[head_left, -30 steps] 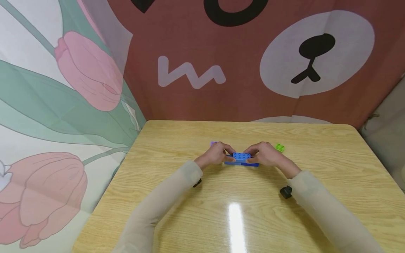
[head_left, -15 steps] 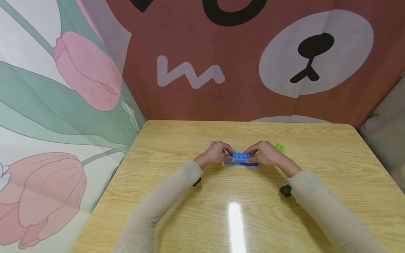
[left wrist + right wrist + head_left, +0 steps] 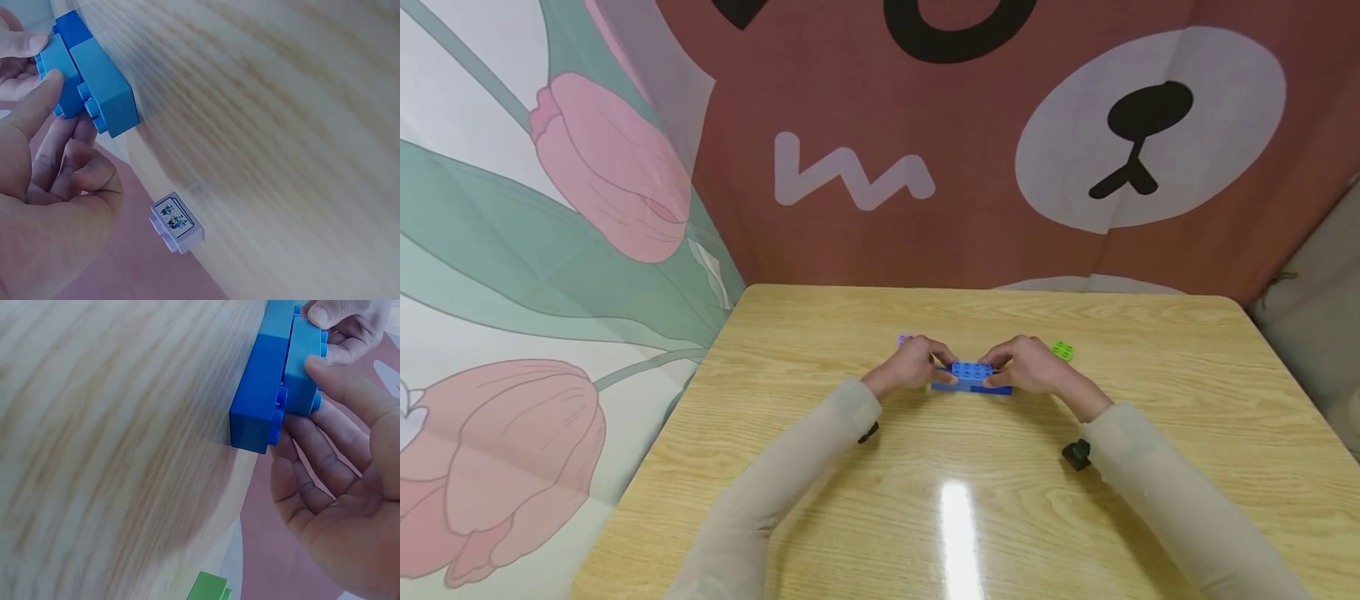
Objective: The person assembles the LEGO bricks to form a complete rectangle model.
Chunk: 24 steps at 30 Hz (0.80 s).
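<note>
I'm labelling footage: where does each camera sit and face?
Head: worn there, facing forward, down at the wooden table; left hand, right hand, beige sleeves show.
Left wrist: worn there, facing its hand and lilac plastic brick; both hands show.
Right wrist: worn there, facing its hand and green plastic brick; both hands show.
Wrist views share the upper light-blue plastic brick.

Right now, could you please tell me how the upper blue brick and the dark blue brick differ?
The upper blue brick is lighter in shade than the dark blue brick. The left hand and right hand pinch the upper blue brick, while the dark blue brick lies beneath it. The upper blue brick's studs show along its top; the dark blue brick's only at one end. Both are studded.
</note>
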### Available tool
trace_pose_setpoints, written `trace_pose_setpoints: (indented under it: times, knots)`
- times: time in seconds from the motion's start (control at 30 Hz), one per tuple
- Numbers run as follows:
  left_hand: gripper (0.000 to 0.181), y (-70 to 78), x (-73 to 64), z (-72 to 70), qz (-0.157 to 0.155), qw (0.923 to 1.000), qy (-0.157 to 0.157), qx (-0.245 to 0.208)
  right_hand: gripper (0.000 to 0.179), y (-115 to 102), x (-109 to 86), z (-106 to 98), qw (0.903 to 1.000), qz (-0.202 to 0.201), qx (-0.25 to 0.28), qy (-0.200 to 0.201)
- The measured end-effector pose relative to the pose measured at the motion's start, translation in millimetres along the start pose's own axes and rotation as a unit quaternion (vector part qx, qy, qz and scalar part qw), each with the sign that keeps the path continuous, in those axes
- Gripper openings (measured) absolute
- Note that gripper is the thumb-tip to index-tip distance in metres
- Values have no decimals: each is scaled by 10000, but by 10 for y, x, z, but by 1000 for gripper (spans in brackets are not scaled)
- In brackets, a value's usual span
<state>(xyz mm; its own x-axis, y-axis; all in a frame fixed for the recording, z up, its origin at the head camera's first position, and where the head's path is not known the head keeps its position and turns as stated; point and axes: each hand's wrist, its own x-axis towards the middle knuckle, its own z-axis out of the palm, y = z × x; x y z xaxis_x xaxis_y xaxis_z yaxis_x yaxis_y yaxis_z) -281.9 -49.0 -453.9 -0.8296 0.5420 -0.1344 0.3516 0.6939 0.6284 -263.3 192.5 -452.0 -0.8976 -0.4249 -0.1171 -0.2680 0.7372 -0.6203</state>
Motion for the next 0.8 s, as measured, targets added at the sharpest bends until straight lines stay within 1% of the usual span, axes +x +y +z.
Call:
trace_pose_setpoints:
  times: [0.3,0.6,0.8]
  knots:
    - [31,-8,-4,3,79,10000,16,1,35,11,-3,-10,9999,-109,63,-39]
    - [32,-23,-1,17,21,9999,76,-88,31,30,8,12,9999,-101,55,-30]
    - [36,-42,5,25,59,9999,69,-72,32,52,10,21,9998,-170,-18,-49]
